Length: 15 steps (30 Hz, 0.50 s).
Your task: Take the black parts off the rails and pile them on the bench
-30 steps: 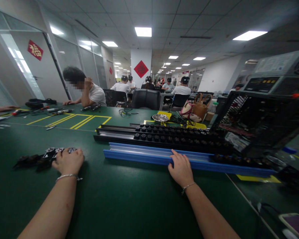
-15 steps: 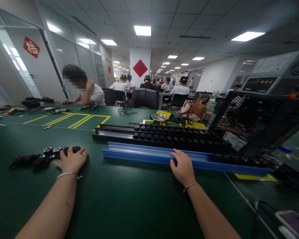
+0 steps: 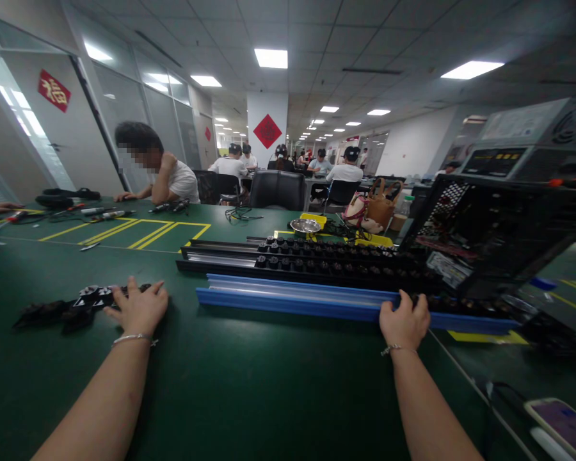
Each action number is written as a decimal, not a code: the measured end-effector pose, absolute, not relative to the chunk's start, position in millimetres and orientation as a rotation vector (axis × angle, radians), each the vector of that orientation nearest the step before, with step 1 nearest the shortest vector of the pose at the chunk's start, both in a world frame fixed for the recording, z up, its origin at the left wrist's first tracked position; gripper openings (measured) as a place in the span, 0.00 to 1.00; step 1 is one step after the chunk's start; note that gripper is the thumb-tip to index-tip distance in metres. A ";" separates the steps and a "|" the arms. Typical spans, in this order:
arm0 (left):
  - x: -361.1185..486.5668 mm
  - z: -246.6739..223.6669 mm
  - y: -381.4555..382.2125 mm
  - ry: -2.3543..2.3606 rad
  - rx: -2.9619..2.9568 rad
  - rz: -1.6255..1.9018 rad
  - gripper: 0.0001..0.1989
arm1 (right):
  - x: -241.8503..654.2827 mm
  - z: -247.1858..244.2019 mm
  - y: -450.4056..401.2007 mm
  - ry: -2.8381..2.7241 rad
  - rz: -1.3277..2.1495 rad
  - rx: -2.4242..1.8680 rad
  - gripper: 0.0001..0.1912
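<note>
Right grip (image 3: 406, 323) at blue rail (image 3: 292, 302), left grip (image 3: 138, 307) by black parts (image 3: 45, 310)

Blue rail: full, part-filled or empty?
Part-filled. Small black parts line the right-hand stretch of the blue rail; left of the right hand, its channel is bare.

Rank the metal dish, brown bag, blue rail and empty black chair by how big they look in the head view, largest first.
1. Blue rail
2. Black chair
3. Brown bag
4. Metal dish
</note>
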<state>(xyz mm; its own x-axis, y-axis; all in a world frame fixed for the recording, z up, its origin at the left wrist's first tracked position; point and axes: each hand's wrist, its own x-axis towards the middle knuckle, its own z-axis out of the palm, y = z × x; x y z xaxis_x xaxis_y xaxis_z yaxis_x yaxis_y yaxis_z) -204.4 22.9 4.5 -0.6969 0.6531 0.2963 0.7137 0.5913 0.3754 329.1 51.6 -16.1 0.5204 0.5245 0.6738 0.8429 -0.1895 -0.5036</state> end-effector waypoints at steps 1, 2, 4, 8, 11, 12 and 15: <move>-197.1 7.0 23.0 -2.609 -1.187 -0.744 0.18 | 330.3 -17.1 52.3 -1.135 -0.428 -1.857 0.24; -188.0 9.6 23.6 -2.506 -1.221 -0.773 0.20 | 331.0 -17.5 52.9 -1.137 -0.413 -1.854 0.24; -164.3 14.0 25.6 -2.290 -1.327 -0.814 0.22 | 331.3 -17.3 53.2 -1.129 -0.385 -1.850 0.24; -102.7 14.2 29.2 -1.917 -1.766 -0.741 0.24 | 330.4 -15.7 52.2 -1.078 -0.323 -1.863 0.27; -62.3 7.8 27.5 -1.809 -2.029 -0.620 0.25 | 330.4 -15.6 51.9 -1.055 -0.285 -1.890 0.28; -53.2 5.5 26.4 -1.821 -2.075 -0.586 0.25 | 330.6 -15.7 52.1 -1.053 -0.280 -1.892 0.27; -40.9 0.7 23.2 -1.849 -2.151 -0.497 0.24 | 331.5 -16.4 53.0 -1.053 -0.285 -1.888 0.27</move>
